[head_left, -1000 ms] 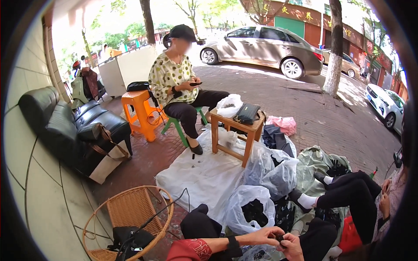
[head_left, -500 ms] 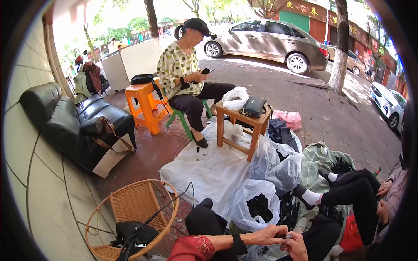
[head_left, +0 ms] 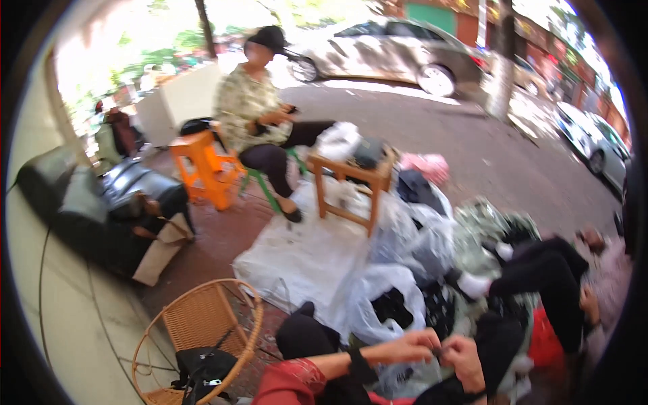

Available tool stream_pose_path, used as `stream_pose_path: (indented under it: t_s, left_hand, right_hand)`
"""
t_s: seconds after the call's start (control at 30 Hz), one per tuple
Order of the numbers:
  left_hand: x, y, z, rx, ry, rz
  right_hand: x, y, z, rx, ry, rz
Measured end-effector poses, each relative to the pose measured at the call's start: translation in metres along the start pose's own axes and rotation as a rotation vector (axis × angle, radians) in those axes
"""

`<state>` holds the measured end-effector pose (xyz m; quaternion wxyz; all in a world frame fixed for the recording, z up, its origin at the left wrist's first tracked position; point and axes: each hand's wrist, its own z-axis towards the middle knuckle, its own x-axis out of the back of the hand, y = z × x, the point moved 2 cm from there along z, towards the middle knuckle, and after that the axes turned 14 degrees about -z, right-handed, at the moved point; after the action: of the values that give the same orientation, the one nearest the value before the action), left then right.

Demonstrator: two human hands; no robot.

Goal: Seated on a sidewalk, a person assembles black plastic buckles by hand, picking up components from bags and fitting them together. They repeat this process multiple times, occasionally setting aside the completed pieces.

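My left hand (head_left: 413, 347) and my right hand (head_left: 466, 364) meet low in the picture, above my lap. Both are closed, fingertips pinched around a small dark piece (head_left: 438, 352) held between them. Motion blur and the fingers hide most of it, so its kind is unclear. Just beyond my hands stands an open clear plastic bag (head_left: 364, 322), with black pieces (head_left: 393, 307) inside. More plastic (head_left: 405, 378) lies below my left hand, over my dark-trousered legs.
A wicker chair (head_left: 196, 324) with a black bag (head_left: 202, 368) is at my left. Ahead, a wooden stool (head_left: 344, 177) stands by a white sheet (head_left: 297, 260). A seated person (head_left: 250, 101) holds a phone; another person's legs (head_left: 540, 273) reach in from the right.
The view has swung and blurred, shifting the surroundings leftward. My hands stay together, and the small dark piece is now less visible between the fingertips.
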<state>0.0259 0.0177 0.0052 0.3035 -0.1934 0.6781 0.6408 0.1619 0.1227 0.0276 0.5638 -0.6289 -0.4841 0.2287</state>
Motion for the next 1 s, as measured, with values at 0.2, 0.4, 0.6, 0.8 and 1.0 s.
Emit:
stream_pose_path:
  t_s: [0.2,0.4,0.6,0.8,1.0]
  left_hand:
    - [0.025,0.027,-0.012,-0.032,0.298,0.010]
    - [0.026,0.006,0.007,-0.101,0.316,-0.008]
    - [0.022,-0.005,0.002,-0.156,0.356,-0.029]
    - [0.015,-0.004,0.005,-0.227,0.378,-0.036]
    - [0.015,0.000,0.005,-0.168,0.359,-0.029]
  right_hand:
    - [-0.020,-0.031,0.030,0.198,0.351,-0.031]
    - [-0.011,-0.021,0.009,0.326,0.518,-0.307]
    - [-0.032,-0.009,0.016,0.159,0.506,0.253]
    - [-0.029,0.005,0.026,0.127,0.316,0.428]
    - [-0.025,-0.001,0.030,0.073,0.268,0.511]
